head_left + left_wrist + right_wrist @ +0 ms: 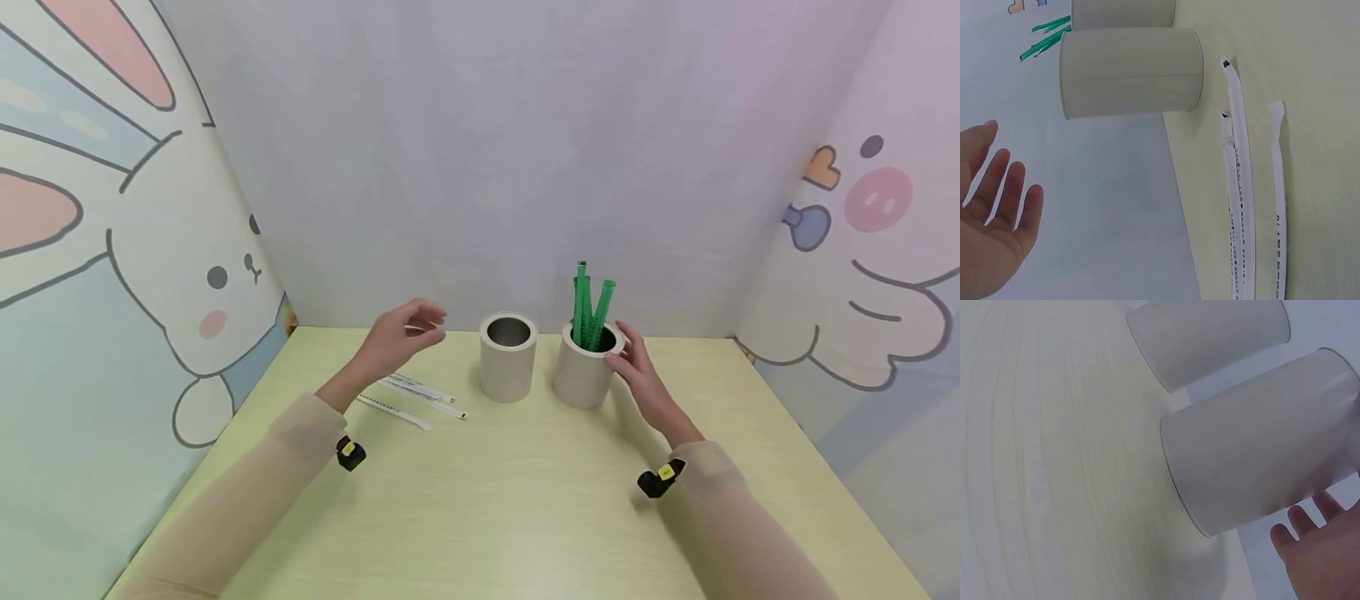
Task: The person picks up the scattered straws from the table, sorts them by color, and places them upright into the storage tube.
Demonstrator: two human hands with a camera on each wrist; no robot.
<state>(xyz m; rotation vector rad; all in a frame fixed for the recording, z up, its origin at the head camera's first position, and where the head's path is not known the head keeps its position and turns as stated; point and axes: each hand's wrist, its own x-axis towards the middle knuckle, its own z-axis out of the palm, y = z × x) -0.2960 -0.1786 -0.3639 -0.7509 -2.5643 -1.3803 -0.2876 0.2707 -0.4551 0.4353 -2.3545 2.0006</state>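
Two pale cylindrical holders stand side by side. The left holder (507, 367) shows a dark, bare inside, while several slim green wrapped sticks (583, 308) lean upright in the right holder (581, 379). My right hand (641, 375) touches the right side of that holder at its rim, thumb in front and fingers extended behind. In the right wrist view, its lower fingers (1300, 522) lie right by the holder's wall. My left hand (401, 333) hovers, fingers loosely bent and holding nothing, above three thin white printed wrapped sticks (1244, 187) lying on the table.
The light wood-grain table (510, 508) meets a pale curtain (517, 167) close behind the holders. Cartoon-printed side panels stand left, with a rabbit (172, 275), and right, with a pink-cheeked figure (862, 275). Small black cameras sit on both wrists.
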